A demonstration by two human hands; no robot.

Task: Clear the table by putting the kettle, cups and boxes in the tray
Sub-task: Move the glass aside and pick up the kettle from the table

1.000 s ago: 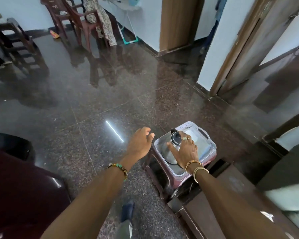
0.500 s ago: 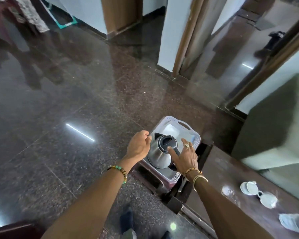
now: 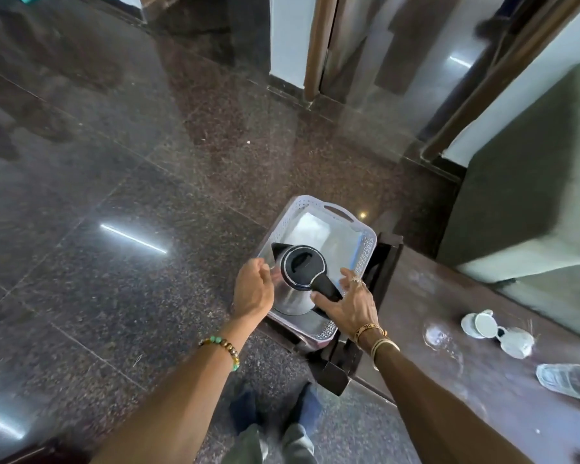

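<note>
A stainless-steel electric kettle with a black lid and black handle [image 3: 298,283] is seen standing upright in the near end of a pale, perforated plastic tray with cut-out handles [image 3: 368,249], its spout turned to the left and its handle toward the dark brown wooden table [image 3: 449,329] on the right. The tray is set on a low pinkish stool [image 3: 302,344] just beside the end of that table, above a polished dark granite floor [image 3: 148,162]. The left hand [image 3: 253,289], a beaded bracelet [image 3: 221,346] on its wrist, is held against the kettle's steel side with the fingers loosely curved and nothing gripped; whether the metal is actually touched cannot be told. The right hand [image 3: 349,306], with gold bangles [image 3: 377,338] on the wrist, is spread flat with straight fingers, the black handle lying in the gap between thumb and forefinger without being clasped. The far half of the tray is unoccupied. On the table, well apart from the tray, two white cups [image 3: 482,324] are lying tipped on their sides, touching or nearly so, and a clear drinking glass [image 3: 566,381] lies nearer the right edge. A grey-green upholstered seat [image 3: 533,195] is visible behind the table.
</note>
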